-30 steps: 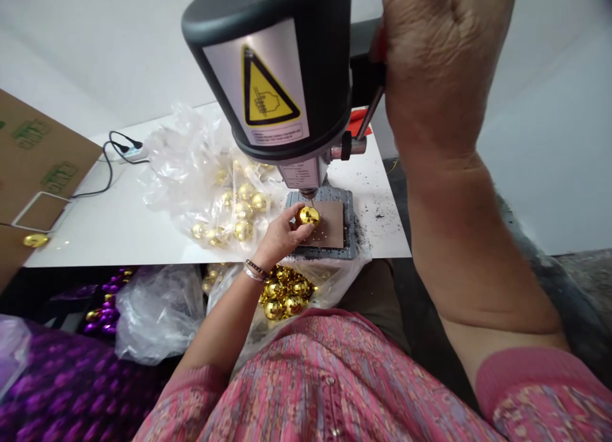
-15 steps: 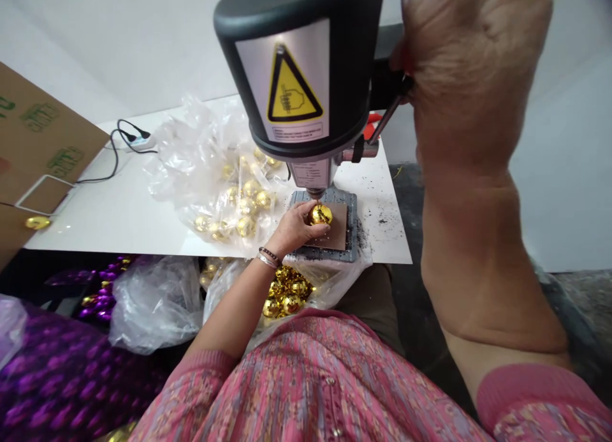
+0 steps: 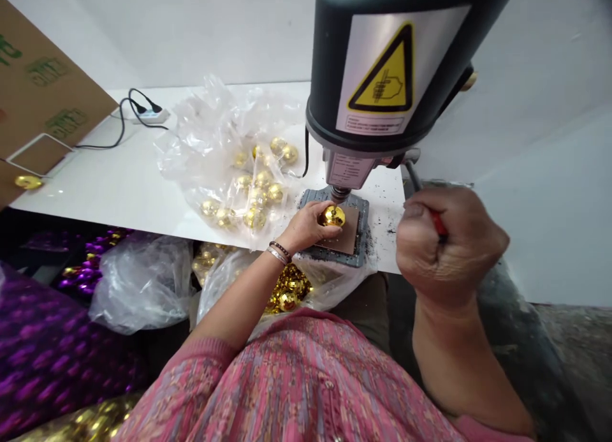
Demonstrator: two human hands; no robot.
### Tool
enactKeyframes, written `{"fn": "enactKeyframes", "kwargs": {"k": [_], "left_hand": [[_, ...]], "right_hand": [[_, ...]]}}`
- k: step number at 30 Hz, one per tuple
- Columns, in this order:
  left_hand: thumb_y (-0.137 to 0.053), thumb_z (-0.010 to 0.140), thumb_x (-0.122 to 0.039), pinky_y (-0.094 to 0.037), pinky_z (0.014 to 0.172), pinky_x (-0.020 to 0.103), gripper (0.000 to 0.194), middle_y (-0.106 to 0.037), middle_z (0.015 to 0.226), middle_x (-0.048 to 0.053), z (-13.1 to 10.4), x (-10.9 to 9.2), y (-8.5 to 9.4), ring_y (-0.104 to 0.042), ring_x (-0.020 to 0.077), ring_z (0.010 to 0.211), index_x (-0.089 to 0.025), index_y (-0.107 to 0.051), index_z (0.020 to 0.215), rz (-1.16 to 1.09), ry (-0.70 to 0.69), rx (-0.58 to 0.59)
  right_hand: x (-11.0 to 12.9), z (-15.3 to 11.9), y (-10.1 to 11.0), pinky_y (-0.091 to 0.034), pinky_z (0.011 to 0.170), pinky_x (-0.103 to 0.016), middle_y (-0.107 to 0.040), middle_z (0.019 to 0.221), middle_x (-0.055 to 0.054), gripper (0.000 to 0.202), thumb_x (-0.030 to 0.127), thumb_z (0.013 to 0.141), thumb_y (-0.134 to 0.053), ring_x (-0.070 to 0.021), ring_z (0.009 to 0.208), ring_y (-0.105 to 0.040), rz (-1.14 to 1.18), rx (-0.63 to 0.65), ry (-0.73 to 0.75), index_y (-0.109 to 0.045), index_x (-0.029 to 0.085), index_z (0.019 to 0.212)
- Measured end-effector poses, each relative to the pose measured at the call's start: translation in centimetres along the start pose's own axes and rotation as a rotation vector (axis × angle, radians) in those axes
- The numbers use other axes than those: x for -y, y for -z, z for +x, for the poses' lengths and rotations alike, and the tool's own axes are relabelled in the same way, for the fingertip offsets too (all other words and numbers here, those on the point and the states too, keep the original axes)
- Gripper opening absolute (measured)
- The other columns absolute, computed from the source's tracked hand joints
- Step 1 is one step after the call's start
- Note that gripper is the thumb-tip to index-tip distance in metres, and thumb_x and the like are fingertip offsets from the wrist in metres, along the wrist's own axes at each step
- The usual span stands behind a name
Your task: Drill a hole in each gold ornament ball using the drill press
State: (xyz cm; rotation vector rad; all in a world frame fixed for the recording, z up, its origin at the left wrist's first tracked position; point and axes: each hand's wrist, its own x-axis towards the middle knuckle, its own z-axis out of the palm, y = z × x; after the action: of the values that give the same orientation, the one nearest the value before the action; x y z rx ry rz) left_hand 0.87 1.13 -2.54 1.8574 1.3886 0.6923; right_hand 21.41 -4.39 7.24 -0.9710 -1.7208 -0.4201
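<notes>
My left hand grips a shiny gold bauble between thumb and fingers, on a brown board lying over the drill press's grey base. Right above the bauble is the chuck of the black drill press; the bit's tip appears to meet the bauble's top, though I cannot tell how deep it goes. My right hand is closed in a fist around the red-ended feed lever at the press's right side.
Clear plastic bags with several gold baubles spread over the white table. A cardboard box and power strip are at the left. Below the edge hang gold baubles in a bag; purple baubles fill another. Dark shavings dot the tabletop.
My right hand has come down and toward me, swinging the lever downward. The chuck sits close over the bauble. My left hand keeps its hold; the whole view has shifted.
</notes>
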Motion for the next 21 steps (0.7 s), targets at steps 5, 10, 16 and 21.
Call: {"fn": "enactKeyframes", "kwargs": {"k": [5, 10, 16, 21], "left_hand": [[-0.088, 0.083, -0.027, -0.056, 0.109, 0.037, 0.047, -0.076, 0.123, 0.009, -0.2, -0.3, 0.1, -0.070, 0.0244, 0.113, -0.018, -0.079, 0.128, 0.032, 0.016, 0.003], [-0.088, 0.083, -0.026, -0.056, 0.110, 0.038, 0.046, -0.075, 0.126, 0.011, -0.3, -0.7, 0.2, -0.070, 0.0261, 0.116, -0.016, -0.078, 0.127, 0.055, 0.034, 0.008], [-0.087, 0.083, -0.025, -0.057, 0.105, 0.034, 0.042, -0.076, 0.124, 0.009, -0.3, -0.6, -0.1, -0.070, 0.0241, 0.112, -0.017, -0.078, 0.124, 0.057, 0.017, 0.000], [-0.088, 0.081, -0.024, -0.057, 0.105, 0.035, 0.047, -0.078, 0.123, 0.008, -0.3, -0.4, -0.6, -0.071, 0.0252, 0.115, -0.018, -0.077, 0.127, 0.053, 0.020, -0.030]], "right_hand": [[-0.3, -1.7, -1.3, -0.050, 0.075, -0.028, -0.062, 0.081, 0.002, 0.012, 0.019, 0.098, -0.047, -0.0101, 0.075, -0.058, 0.015, -0.049, -0.053, -0.058, 0.023, 0.094], [-1.3, -3.0, -3.1, -0.057, 0.078, -0.033, -0.060, 0.081, 0.000, 0.015, 0.022, 0.095, -0.046, -0.0133, 0.077, -0.062, 0.110, -0.173, -0.024, -0.060, 0.025, 0.097], [-2.2, -4.2, -4.8, -0.056, 0.076, -0.033, -0.060, 0.078, 0.000, 0.010, 0.025, 0.096, -0.047, -0.0134, 0.076, -0.066, 0.171, -0.222, -0.009, -0.057, 0.023, 0.095], [-1.9, -3.9, -4.7, -0.050, 0.065, -0.029, -0.052, 0.068, 0.001, 0.023, 0.037, 0.098, -0.045, -0.0144, 0.071, -0.067, 0.200, -0.219, -0.106, -0.052, 0.020, 0.084]]}}
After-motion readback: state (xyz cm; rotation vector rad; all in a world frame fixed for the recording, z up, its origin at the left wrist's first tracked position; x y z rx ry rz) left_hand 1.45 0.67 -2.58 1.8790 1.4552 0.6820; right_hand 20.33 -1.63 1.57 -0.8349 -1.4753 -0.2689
